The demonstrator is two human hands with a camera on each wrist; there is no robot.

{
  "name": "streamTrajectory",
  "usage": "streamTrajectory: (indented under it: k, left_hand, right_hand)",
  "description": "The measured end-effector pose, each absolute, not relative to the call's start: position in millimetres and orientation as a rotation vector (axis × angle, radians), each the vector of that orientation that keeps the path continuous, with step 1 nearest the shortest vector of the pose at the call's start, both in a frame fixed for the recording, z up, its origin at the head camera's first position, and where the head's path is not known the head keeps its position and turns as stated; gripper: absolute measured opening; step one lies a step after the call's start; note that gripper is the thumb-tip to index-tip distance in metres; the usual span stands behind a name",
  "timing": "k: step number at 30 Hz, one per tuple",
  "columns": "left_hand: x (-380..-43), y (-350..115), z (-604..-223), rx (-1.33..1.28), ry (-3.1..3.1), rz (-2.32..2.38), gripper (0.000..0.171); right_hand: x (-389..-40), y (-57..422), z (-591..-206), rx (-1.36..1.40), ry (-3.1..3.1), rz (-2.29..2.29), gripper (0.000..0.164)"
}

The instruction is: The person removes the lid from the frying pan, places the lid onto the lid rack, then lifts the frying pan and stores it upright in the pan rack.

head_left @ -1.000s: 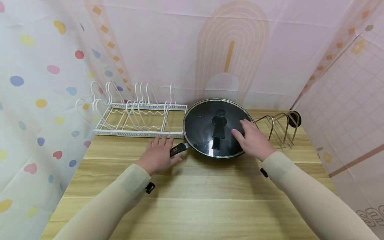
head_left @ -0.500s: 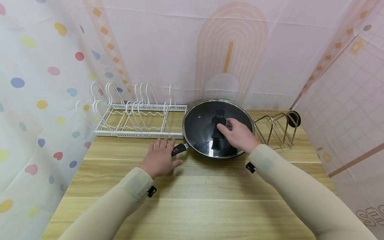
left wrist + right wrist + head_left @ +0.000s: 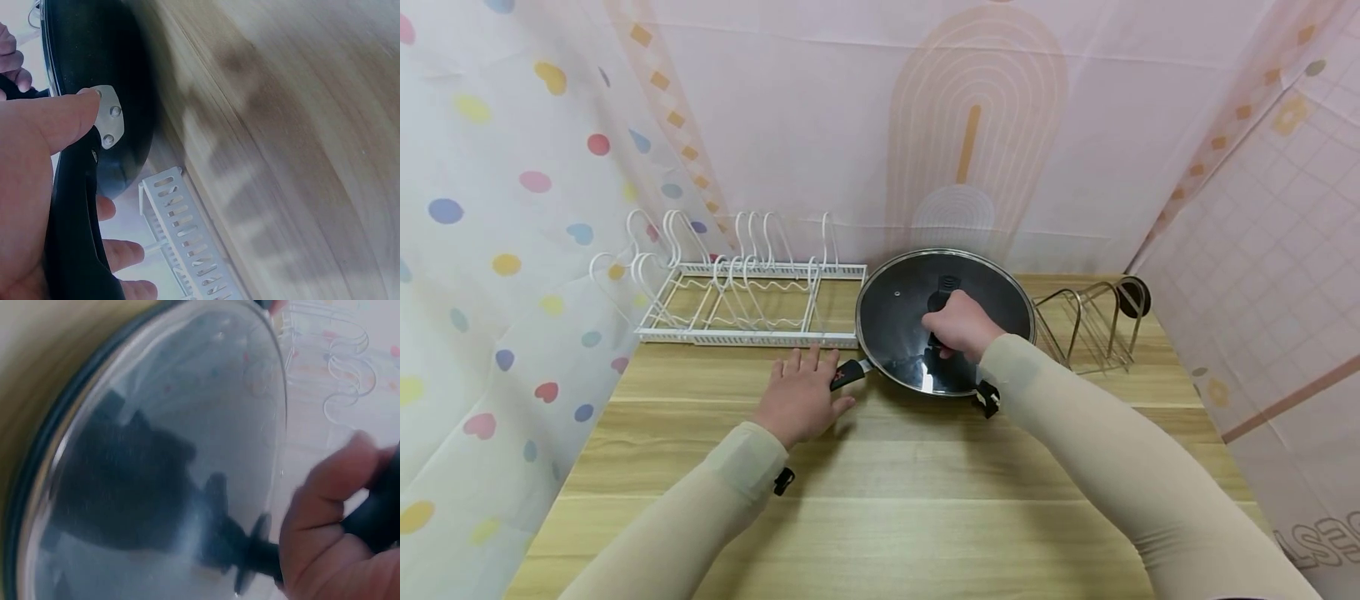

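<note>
Toward the back of the wood-grain worktop (image 3: 880,483), between two racks: black frying pan (image 3: 122,47), upright, covered by a glass lid (image 3: 897,329) with a metal rim and a small vent hole (image 3: 897,293)

Over the middle of the lid: right hand (image 3: 962,323), with fingers curled round the black lid handle (image 3: 949,284), leaving just its far tip in sight from the head view

Over the black pan handle (image 3: 78,206): left hand (image 3: 797,396), with fingers (image 3: 122,253) spread wide and nearly straight, pointing away from the body; in the left wrist view, handle between thumb and fingers, with the thumb tip across the riveted metal bracket (image 3: 111,119); firmness of contact impossible to tell

Just left of the pan: white wire rack (image 3: 778,339) with upright loops

Just right: metal wire rack (image 3: 1078,315) with bent hoops, and a round black disc (image 3: 1134,297) at the far end

Behind: pinkish cloth (image 3: 812,108) printed with arches; on the left, dotted cloth (image 3: 497,225)
</note>
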State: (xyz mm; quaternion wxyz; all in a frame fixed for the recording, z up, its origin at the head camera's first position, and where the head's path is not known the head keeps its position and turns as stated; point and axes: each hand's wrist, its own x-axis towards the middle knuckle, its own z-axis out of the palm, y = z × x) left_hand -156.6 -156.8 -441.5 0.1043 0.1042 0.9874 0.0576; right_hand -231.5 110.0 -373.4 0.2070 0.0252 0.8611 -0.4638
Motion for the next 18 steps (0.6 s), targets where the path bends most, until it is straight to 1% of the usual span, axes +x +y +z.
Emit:
streamTrajectory:
  k: [1, 3, 8, 12, 18]
  left_hand:
    - [-157, -157, -441, 0.307, 2.911, 0.168, 0.083]
    - [-157, -156, -442, 0.306, 2.912, 0.163, 0.082]
    - [-158, -157, -443, 0.315, 2.918, 0.149, 0.081]
    - [-158, -157, -443, 0.318, 2.918, 0.153, 0.082]
    - [-158, -156, -442, 0.327, 2.922, 0.172, 0.079]
  right_hand:
    - [-231, 108, -374, 0.093, 2.373, -1.328, 0.015]
    - [-231, 106, -373, 0.146, 2.321, -1.409, 0.013]
    - [-231, 103, -376, 0.234, 2.16, -1.618, 0.025]
    - [-233, 103, -381, 0.231, 1.984, -1.768, 0.03]
    - [-236, 106, -384, 0.254, 1.804, -1.888, 0.046]
